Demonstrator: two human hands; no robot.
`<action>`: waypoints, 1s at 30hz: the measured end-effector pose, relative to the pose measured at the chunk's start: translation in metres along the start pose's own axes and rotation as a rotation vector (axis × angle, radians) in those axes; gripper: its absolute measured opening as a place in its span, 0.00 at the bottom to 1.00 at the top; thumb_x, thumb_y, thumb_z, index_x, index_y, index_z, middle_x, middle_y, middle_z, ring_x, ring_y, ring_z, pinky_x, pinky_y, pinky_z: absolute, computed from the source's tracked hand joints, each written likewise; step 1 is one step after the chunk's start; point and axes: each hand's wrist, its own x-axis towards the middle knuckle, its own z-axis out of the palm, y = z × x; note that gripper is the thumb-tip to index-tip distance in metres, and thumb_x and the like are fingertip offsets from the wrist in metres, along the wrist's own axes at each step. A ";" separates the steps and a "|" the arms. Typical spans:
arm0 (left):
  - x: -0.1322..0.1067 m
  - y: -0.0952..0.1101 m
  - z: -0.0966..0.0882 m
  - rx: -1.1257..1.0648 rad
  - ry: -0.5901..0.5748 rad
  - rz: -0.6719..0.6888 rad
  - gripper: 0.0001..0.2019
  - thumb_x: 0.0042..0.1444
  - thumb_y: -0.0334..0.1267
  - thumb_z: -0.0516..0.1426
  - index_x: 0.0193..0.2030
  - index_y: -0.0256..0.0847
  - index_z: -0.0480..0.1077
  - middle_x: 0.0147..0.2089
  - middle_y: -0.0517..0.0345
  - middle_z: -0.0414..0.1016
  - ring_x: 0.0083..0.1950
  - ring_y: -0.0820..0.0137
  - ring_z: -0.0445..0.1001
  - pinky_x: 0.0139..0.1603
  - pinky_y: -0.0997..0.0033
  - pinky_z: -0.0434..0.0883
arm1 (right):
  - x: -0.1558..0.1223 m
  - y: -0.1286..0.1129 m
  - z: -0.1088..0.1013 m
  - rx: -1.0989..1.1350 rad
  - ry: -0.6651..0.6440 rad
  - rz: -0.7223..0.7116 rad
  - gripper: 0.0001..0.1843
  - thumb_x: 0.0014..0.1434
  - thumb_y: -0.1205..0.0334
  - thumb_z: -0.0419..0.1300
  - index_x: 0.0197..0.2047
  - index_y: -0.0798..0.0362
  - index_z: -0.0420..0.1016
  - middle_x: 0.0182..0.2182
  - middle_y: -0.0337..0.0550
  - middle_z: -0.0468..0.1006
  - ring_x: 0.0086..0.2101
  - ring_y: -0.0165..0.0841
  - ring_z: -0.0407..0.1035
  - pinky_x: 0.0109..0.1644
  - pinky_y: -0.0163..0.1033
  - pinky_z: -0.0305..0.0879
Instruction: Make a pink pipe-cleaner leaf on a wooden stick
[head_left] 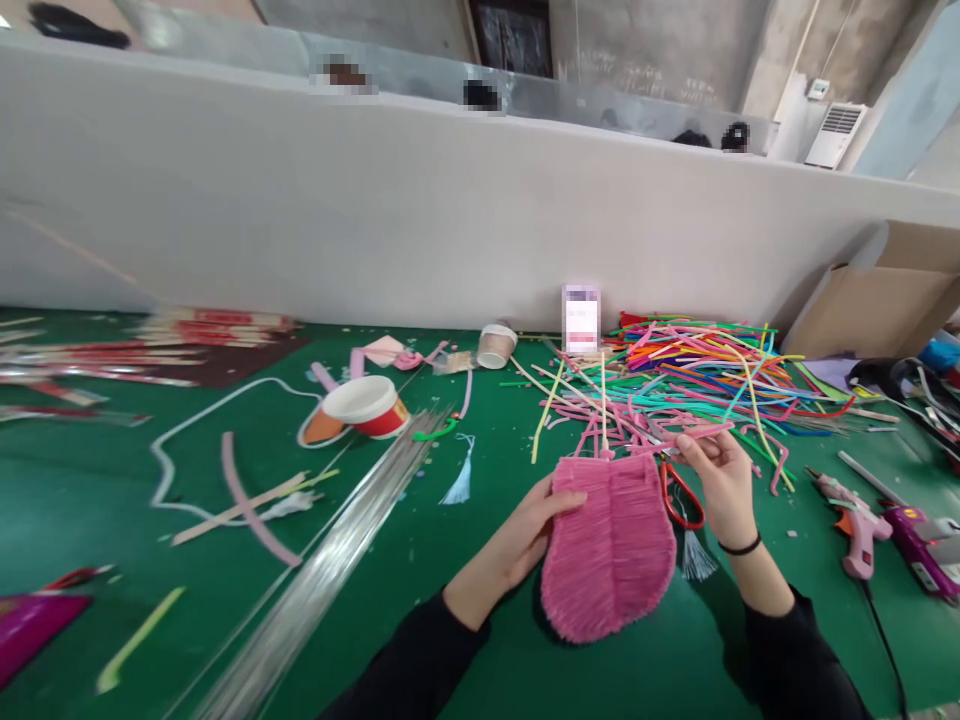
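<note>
My left hand (536, 525) is closed on the left edge of a pink fuzzy pouch-shaped piece (611, 555), thumb on its front. The piece looks built of rows of pipe cleaners, with a seam down its middle. My right hand (720, 480) pinches a pink pipe cleaner (701, 435) by the top right corner of the piece. Just below that hand show the red handles of scissors (684, 515), their blades partly hidden. A pale blue tassel (699, 558) lies beside the piece.
A heap of coloured pipe cleaners (697, 365) lies behind my hands, with a lit phone (582, 322) at its back. Glue guns (859, 520) rest on the right. To the left are a bundle of metal wires (322, 570) and a paper tub (375, 408). A white partition (375, 210) closes the back.
</note>
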 end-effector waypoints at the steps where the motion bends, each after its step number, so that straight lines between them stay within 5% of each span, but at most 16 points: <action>1: -0.001 0.001 0.004 -0.013 -0.016 0.034 0.24 0.42 0.34 0.67 0.48 0.36 0.70 0.44 0.49 0.80 0.43 0.60 0.78 0.47 0.63 0.72 | -0.003 0.001 0.005 -0.004 -0.032 -0.013 0.13 0.49 0.52 0.69 0.32 0.50 0.73 0.35 0.44 0.84 0.41 0.42 0.78 0.47 0.48 0.74; 6: -0.006 0.009 0.017 -0.037 -0.085 0.161 0.30 0.49 0.38 0.65 0.60 0.41 0.64 0.50 0.49 0.78 0.47 0.59 0.78 0.51 0.62 0.71 | -0.010 0.004 0.014 -0.252 -0.177 -0.184 0.09 0.52 0.55 0.67 0.27 0.49 0.75 0.48 0.48 0.79 0.53 0.43 0.70 0.58 0.50 0.63; 11: -0.005 0.008 0.023 -0.010 -0.055 0.206 0.25 0.51 0.43 0.63 0.56 0.37 0.70 0.48 0.48 0.79 0.48 0.59 0.77 0.50 0.63 0.70 | -0.011 0.006 0.006 -0.407 -0.199 -0.274 0.07 0.54 0.54 0.66 0.29 0.47 0.77 0.49 0.46 0.77 0.52 0.42 0.69 0.57 0.50 0.63; 16: 0.001 0.007 0.021 -0.004 -0.027 0.251 0.22 0.53 0.47 0.61 0.52 0.37 0.72 0.42 0.51 0.81 0.44 0.59 0.78 0.46 0.65 0.70 | -0.009 0.007 0.002 -0.482 -0.188 -0.261 0.07 0.56 0.53 0.64 0.34 0.45 0.81 0.48 0.45 0.77 0.51 0.42 0.70 0.58 0.51 0.62; 24: 0.001 0.005 0.019 0.058 0.002 0.237 0.24 0.51 0.40 0.61 0.55 0.39 0.68 0.39 0.53 0.80 0.39 0.64 0.78 0.43 0.67 0.69 | -0.009 0.003 -0.001 -0.437 -0.323 -0.267 0.08 0.60 0.55 0.61 0.39 0.44 0.82 0.49 0.45 0.77 0.51 0.41 0.69 0.57 0.50 0.63; 30: 0.001 -0.004 0.022 0.092 -0.029 0.219 0.24 0.47 0.35 0.62 0.53 0.42 0.67 0.45 0.54 0.78 0.46 0.64 0.76 0.49 0.68 0.68 | -0.012 0.005 0.004 -0.441 -0.445 -0.213 0.09 0.60 0.54 0.62 0.39 0.42 0.83 0.48 0.44 0.77 0.51 0.41 0.69 0.57 0.49 0.64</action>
